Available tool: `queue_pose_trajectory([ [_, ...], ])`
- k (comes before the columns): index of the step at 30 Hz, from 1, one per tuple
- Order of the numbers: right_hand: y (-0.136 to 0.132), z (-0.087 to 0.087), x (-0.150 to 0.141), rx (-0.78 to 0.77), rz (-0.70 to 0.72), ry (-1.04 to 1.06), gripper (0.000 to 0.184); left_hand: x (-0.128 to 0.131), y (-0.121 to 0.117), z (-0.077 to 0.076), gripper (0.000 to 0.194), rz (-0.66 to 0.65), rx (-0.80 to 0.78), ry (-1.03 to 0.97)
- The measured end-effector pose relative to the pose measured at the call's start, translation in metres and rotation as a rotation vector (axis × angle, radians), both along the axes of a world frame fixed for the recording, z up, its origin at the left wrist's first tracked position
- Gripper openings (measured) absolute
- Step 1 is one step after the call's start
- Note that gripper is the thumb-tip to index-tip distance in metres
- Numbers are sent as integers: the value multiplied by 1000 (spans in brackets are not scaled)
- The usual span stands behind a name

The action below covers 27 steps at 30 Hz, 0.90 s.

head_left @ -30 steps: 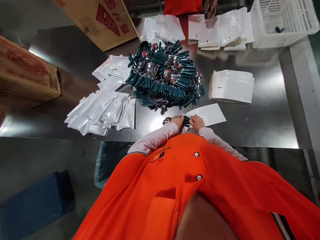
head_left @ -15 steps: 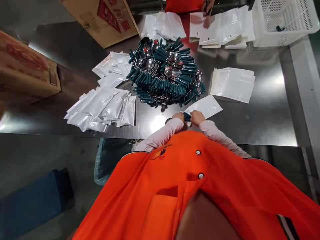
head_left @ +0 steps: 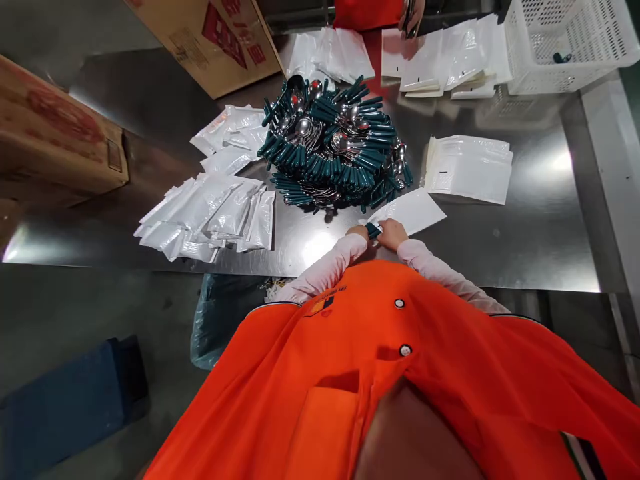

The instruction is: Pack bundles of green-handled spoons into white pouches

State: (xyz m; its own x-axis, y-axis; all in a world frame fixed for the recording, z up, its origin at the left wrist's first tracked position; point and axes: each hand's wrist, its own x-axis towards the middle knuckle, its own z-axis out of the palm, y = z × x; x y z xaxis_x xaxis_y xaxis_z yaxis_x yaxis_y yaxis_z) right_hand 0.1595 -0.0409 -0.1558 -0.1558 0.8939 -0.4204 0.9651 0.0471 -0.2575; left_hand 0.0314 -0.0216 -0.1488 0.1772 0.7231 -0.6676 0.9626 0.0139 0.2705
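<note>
My left hand (head_left: 359, 235) is closed around a small bundle of dark green cutlery handles (head_left: 373, 231) close to my body. What the bundle's far ends look like is hidden. My right hand (head_left: 392, 235) pinches the near end of a white padded envelope (head_left: 413, 211), which lies flat and slanted on the steel table (head_left: 540, 233). The handles and the envelope's end meet between my two hands. Just beyond sits a big heap of spoons and other cutlery with dark green handles (head_left: 335, 163).
Filled white envelopes (head_left: 205, 217) are piled at left. A flat envelope stack (head_left: 467, 168) lies at right, more envelopes (head_left: 453, 57) at the back. Cardboard boxes (head_left: 227, 47) stand left, a white basket (head_left: 575, 57) back right. Another person's hand (head_left: 413, 17) shows across the table.
The green handles between my hands have turned to a slant toward the envelope, and a white edge shows beside them. The other person's hand has come into clearer view.
</note>
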Motion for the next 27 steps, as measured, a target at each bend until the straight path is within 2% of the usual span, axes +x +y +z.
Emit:
queue_pose_trajectory([
  [4,-4,1,-6,104,-80,78,45,2,-14,4,55,0,200,43],
  [7,-7,8,-9,166,-64,104,48,-7,-11,11,66,-160,330,39],
  [10,-8,15,-12,204,21,134,50,-18,3,21,76,-308,298,39],
  [12,-12,18,-15,214,64,160,53,-21,10,26,72,-344,242,28],
  [16,-27,24,-19,182,60,246,58,-19,12,31,41,-359,206,53],
  [18,-30,34,-17,130,80,313,55,-18,11,33,44,-358,224,85],
  [20,-20,53,-7,101,136,356,45,-20,11,40,55,-363,256,104],
  [22,4,76,9,154,176,347,37,-22,12,53,57,-393,329,98],
  [24,35,98,25,271,167,314,48,-23,15,74,45,-481,456,67],
  [25,49,106,31,222,175,322,46,-23,17,86,37,-542,523,43],
  [27,68,116,34,-76,263,424,41,-19,19,111,37,-671,621,-15],
])
